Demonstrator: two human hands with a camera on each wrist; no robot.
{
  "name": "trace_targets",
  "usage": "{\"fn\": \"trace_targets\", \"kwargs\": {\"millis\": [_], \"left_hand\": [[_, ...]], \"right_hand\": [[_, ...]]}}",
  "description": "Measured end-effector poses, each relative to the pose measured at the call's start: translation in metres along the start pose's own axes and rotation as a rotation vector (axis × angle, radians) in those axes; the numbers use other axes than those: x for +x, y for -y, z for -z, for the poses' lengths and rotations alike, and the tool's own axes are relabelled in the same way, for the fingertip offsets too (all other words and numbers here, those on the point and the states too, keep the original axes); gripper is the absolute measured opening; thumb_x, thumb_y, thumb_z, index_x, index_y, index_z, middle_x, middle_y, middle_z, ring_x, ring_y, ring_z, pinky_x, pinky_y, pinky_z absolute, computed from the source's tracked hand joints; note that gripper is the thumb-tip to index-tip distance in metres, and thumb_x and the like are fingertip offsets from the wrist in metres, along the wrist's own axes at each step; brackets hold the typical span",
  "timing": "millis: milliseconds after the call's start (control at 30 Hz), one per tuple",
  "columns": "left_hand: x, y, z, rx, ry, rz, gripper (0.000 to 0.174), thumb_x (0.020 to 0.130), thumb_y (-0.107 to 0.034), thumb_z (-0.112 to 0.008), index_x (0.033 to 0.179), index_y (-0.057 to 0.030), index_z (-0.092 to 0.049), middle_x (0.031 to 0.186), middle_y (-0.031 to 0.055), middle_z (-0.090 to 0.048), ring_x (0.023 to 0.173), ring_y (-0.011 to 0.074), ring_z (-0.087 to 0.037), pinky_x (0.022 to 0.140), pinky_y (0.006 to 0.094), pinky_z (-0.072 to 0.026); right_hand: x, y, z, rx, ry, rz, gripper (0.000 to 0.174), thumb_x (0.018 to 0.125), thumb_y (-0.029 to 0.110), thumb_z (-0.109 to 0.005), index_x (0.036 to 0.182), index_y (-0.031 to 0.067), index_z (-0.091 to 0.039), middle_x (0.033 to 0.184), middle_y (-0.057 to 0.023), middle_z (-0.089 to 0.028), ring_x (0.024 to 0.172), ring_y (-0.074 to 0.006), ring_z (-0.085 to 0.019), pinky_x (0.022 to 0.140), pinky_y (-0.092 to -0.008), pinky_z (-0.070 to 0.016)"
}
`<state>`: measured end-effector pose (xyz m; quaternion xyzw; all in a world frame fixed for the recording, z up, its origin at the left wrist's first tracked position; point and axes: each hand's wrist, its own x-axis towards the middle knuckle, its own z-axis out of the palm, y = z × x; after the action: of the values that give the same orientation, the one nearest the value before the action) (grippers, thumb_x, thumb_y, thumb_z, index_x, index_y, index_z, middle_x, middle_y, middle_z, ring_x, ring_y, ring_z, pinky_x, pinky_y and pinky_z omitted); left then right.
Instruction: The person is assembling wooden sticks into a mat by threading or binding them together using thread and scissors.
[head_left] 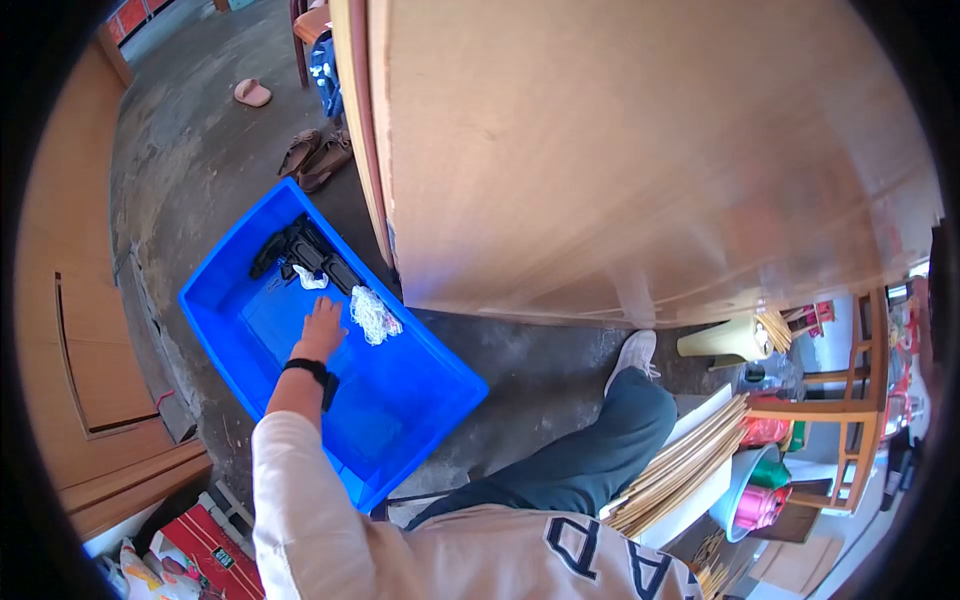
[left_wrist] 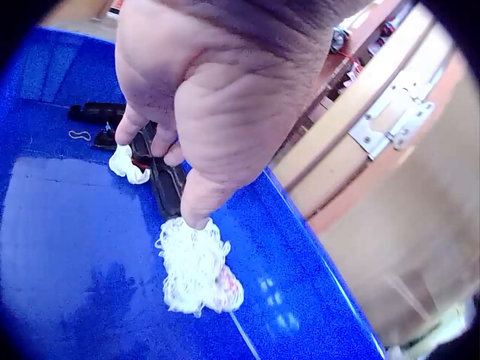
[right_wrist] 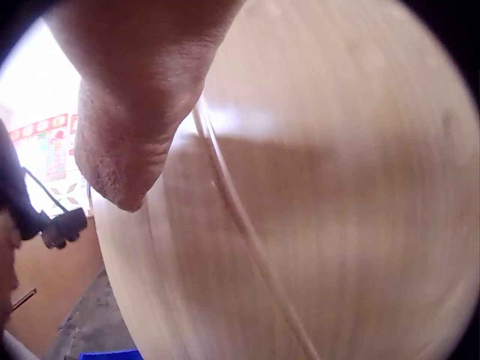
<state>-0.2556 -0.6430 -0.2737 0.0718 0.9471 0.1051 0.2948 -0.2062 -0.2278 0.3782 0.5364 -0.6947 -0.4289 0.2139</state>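
In the head view my left hand (head_left: pixel 322 328) reaches down into a blue plastic bin (head_left: pixel 395 455), fingers spread. A bundle of white stringy cord (head_left: pixel 370 316) lies beside it. In the left wrist view the fingertips overlap the top of the cord bundle (left_wrist: pixel 193 262); a crumpled white scrap (left_wrist: pixel 129 166) and black objects (left_wrist: pixel 166 187) lie near the other fingers. My right hand (right_wrist: pixel 131 142) shows only in the right wrist view, at a wooden door panel (right_wrist: pixel 337 187). Most of its fingers are hidden, and I cannot tell whether it grips the panel.
The wooden door panel (head_left: pixel 640 160) stands upright along the bin's right side. Brown shoes (head_left: pixel 318 160) and a pink slipper (head_left: pixel 253 93) lie on the floor beyond. A stack of thin wooden strips (head_left: pixel 680 465) is at the right, by a basin (head_left: pixel 735 500).
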Motion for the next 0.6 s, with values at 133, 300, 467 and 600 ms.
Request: {"fn": "trace_targets", "kwargs": {"millis": [133, 300, 467, 600], "left_hand": [[0.053, -0.011, -0.003, 0.008, -0.173, 0.127, 0.073, 0.072, -0.025, -0.068, 0.134, -0.0114, -0.031, 0.142, 0.0129, -0.021, 0.133, 0.0298, -0.015, 0.099, 0.0535, -0.0291], [0.1, -0.022, -0.006, 0.181, -0.173, 0.154, 0.053, 0.084, -0.02, -0.049, 0.133, -0.0086, -0.033, 0.143, 0.0108, -0.021, 0.134, 0.0295, -0.013, 0.099, 0.0563, -0.0251], [0.132, 0.005, -0.031, 0.363, -0.374, 0.086, 0.041, 0.086, -0.021, -0.038, 0.125, -0.0073, -0.046, 0.139, 0.0121, -0.029, 0.131, 0.0276, -0.021, 0.099, 0.0562, -0.021], [0.151, 0.018, -0.022, 0.263, -0.413, 0.13, 0.058, 0.082, -0.034, -0.049, 0.133, -0.0127, -0.035, 0.138, 0.0123, -0.03, 0.132, 0.0313, -0.016, 0.097, 0.0616, -0.0196]], "right_hand": [[-0.028, 0.035, -0.059, -0.052, 0.166, -0.136, 0.065, 0.082, 0.032, -0.059, 0.132, 0.0001, -0.031, 0.139, -0.0151, -0.024, 0.123, -0.0301, -0.035, 0.095, -0.0378, -0.0399], [-0.047, 0.039, -0.071, -0.116, 0.393, -0.389, 0.074, 0.078, 0.027, -0.065, 0.133, -0.0023, -0.026, 0.129, -0.0219, -0.039, 0.113, -0.0285, -0.047, 0.092, -0.0328, -0.0402], [-0.055, 0.041, -0.091, -0.088, 0.347, -0.516, 0.079, 0.076, 0.03, -0.068, 0.133, -0.003, -0.025, 0.122, -0.0212, -0.046, 0.106, -0.0284, -0.05, 0.091, -0.0352, -0.0408], [-0.014, 0.059, -0.071, -0.155, 0.193, -0.451, 0.093, 0.07, 0.033, -0.071, 0.136, -0.0029, -0.016, 0.13, -0.0212, -0.03, 0.117, -0.0323, -0.036, 0.097, -0.0393, -0.0324]]}}
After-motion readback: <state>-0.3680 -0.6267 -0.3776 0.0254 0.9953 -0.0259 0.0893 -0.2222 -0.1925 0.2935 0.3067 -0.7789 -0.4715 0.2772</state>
